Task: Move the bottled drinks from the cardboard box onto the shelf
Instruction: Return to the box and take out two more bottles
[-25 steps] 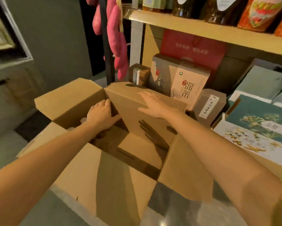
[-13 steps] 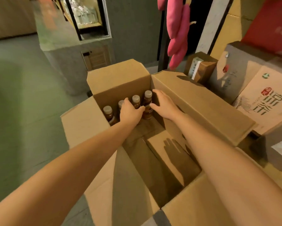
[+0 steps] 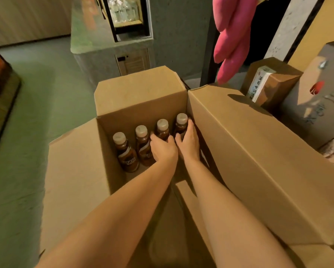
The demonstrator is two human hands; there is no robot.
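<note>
Bottles (image 3: 143,146) stand upright in a row at the box's (image 3: 141,97) far wall. Left hand (image 3: 163,149) wraps one bottle, right hand (image 3: 188,141) the one beside it. Probably heavy, slick plastic; grip the body below the shoulder.

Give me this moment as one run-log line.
stage: grasping | left hand: on third bottle | right hand: on fourth bottle | cardboard box: four bottles upright
</note>
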